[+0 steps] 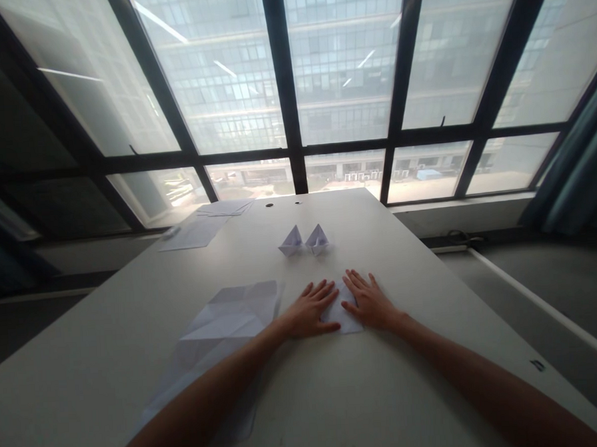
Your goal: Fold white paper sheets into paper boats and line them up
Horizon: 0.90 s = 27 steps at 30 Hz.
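Flat on the table lies a small folded piece of white paper [344, 320], partly covered by both hands. My left hand [310, 311] presses on its left side with the fingers spread. On its right side rests my right hand [370, 300], fingers stretched out too. Beyond the hands stand two folded paper boats, a left one [291, 242] and a right one [318, 240], side by side. Under and beside my left forearm is a large creased sheet of white paper [228, 314], partly hidden by the arm.
The white table [387, 392] reaches toward a dark-framed window [291, 84]. More paper sheets [193, 230] lie at its far left. A small dark mark [537, 365] shows near the right edge. Blue curtains [570, 169] hang at both sides.
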### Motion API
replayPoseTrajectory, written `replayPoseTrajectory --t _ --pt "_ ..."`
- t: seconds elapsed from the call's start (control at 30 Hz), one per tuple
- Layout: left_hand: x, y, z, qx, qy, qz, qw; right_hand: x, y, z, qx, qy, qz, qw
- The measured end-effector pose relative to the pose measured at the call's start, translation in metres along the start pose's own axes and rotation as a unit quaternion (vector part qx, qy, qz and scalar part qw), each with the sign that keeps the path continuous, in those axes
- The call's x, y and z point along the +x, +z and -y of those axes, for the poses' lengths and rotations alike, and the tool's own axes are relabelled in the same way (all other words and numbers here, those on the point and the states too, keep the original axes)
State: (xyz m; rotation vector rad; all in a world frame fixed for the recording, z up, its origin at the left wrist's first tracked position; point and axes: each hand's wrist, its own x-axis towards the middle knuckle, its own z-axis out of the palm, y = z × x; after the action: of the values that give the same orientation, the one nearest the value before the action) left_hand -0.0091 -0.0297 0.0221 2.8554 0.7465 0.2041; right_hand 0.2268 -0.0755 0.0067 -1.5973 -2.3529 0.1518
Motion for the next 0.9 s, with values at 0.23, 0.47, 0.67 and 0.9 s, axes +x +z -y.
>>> replayPoseTrajectory --t 0.23,0.47,0.67,0.9 --pt "0.000 -0.002 -0.002 -0.001 -0.005 0.006 1.000 -0.004 -0.012 0.003 0.045 -0.106 0.058 0.992" --pt "0.001 0.000 0.000 0.016 -0.004 0.018 1.000 -0.003 -0.016 0.000 0.055 -0.112 0.095 0.988" --pt "0.001 0.000 0.001 0.016 0.001 0.020 1.000 -0.002 -0.018 -0.003 0.059 -0.132 0.125 0.981" --pt "0.001 -0.002 -0.001 0.011 0.001 0.016 1.000 -0.002 -0.016 -0.004 0.065 -0.129 0.113 0.983"
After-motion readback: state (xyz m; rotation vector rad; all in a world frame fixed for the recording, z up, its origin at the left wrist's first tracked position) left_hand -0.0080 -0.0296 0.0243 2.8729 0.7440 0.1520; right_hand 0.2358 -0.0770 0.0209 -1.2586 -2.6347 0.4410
